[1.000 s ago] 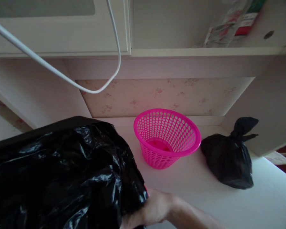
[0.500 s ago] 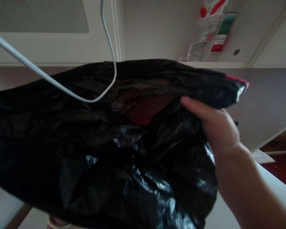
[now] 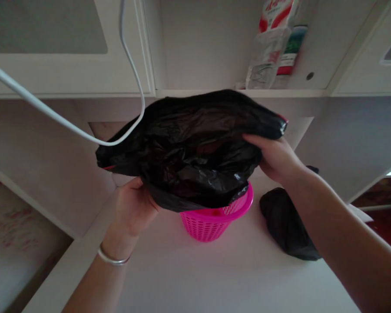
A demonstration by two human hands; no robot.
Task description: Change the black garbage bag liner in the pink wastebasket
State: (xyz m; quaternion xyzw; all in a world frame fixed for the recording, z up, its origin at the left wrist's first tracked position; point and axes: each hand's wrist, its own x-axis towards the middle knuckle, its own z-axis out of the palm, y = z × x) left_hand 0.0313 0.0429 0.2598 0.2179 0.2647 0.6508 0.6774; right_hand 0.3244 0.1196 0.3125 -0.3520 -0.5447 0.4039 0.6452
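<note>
Between my hands a black garbage bag (image 3: 195, 126) is held with its mouth spread wide, and bits of red show at its two outer corners. My left hand (image 3: 133, 204), with a silver bangle at the wrist, grips the bag's left side; most of its fingertips are hidden under the plastic. On the right side my right hand (image 3: 275, 158) pinches the rim, thumb on top. Just below and behind the bag stands a bright pink perforated basket (image 3: 203, 228) on the white surface. The bag covers part of the basket's rim.
Another black plastic bundle (image 3: 286, 226) lies on the white tabletop (image 3: 195, 278), partly behind my right forearm. A white cable (image 3: 68, 124) loops in front at upper left. Above, an open shelf (image 3: 208, 48) holds a clear plastic container (image 3: 263, 65) and packages.
The bag has moved away from the camera and lower, so it looks smaller. My left hand, the pink basket and the black bundle have come into clear view.
</note>
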